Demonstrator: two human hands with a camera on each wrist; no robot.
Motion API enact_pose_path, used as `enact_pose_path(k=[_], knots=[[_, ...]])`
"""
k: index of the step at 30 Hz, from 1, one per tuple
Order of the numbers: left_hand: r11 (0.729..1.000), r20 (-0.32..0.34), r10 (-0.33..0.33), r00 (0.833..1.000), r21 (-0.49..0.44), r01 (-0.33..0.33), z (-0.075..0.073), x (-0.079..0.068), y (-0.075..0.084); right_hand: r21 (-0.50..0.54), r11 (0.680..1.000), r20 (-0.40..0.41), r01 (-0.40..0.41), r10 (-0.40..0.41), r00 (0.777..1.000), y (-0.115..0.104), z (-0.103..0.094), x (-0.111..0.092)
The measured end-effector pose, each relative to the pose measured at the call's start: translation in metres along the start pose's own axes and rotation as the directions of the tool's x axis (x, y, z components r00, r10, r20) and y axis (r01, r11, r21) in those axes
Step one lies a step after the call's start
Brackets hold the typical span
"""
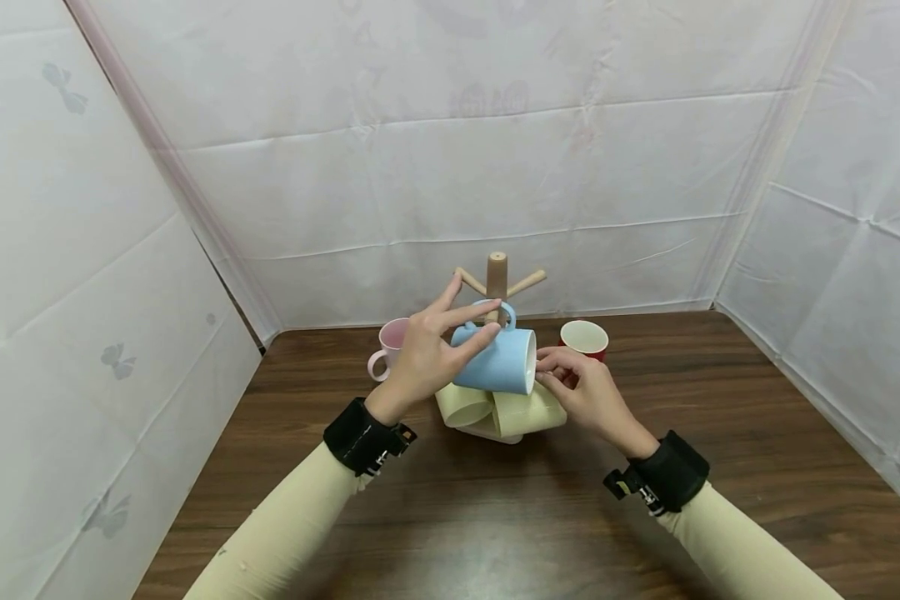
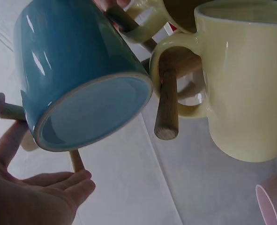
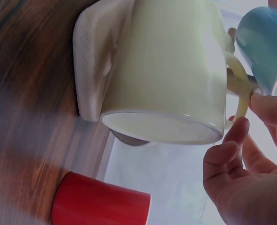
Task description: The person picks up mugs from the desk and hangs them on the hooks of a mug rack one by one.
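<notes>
A light blue mug (image 1: 498,362) hangs sideways by its handle on a front peg of a wooden mug tree (image 1: 497,275). My left hand (image 1: 431,354) reaches over it with the fingers spread. Its thumb and index fingertips lie on either side of that peg's tip (image 2: 11,112). Below, two pale yellow mugs (image 1: 528,412) hang tilted on lower pegs, openings downward. My right hand (image 1: 581,387) has its fingers bent at the handle of the right yellow mug (image 3: 168,70), with fingertips on both sides of the handle beside the peg end.
A pink mug (image 1: 392,333) stands behind left on the dark wooden table (image 1: 450,517). At the back right is a red cup (image 1: 585,337) with a white inside. Two upper pegs (image 1: 528,282) of the tree stick out bare. White cloth walls (image 1: 450,183) enclose the table's back and sides.
</notes>
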State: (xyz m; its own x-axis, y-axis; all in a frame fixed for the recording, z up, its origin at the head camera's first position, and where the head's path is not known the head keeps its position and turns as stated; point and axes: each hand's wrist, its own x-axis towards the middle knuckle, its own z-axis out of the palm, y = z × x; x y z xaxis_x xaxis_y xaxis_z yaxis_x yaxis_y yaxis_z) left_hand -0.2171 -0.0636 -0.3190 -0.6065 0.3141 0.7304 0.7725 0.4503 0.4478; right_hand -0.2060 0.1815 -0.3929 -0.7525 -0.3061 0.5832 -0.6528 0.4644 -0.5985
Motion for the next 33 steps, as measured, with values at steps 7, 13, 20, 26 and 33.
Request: enact_pose_path(k=[7,13,20,26,33], knots=[[0.998,-0.018,0.050,0.999,0.038,-0.050,-0.002,0.003,-0.003,-0.011,1.000,-0.036,-0.027,0.027,0.999,-0.002,0.005,-0.007],[0.983,-0.116,0.184,0.976,0.050,-0.179,0.003,0.007,-0.001,-0.010,1.000,-0.069,-0.016,0.016,0.998,-0.004,0.008,-0.008],[0.975,-0.123,0.218,0.968,-0.021,-0.222,0.005,0.011,0.006,-0.025,0.999,-0.107,-0.023,0.020,0.994,-0.004,0.010,-0.009],[0.962,-0.088,0.236,0.968,-0.122,-0.245,-0.003,0.014,0.025,-0.040,0.999,-0.124,-0.023,0.018,0.992,-0.005,0.010,-0.011],[0.953,-0.081,0.264,0.961,-0.129,-0.273,-0.006,0.016,0.029,-0.040,0.999,-0.140,-0.031,0.025,0.990,-0.004,0.011,-0.014]])
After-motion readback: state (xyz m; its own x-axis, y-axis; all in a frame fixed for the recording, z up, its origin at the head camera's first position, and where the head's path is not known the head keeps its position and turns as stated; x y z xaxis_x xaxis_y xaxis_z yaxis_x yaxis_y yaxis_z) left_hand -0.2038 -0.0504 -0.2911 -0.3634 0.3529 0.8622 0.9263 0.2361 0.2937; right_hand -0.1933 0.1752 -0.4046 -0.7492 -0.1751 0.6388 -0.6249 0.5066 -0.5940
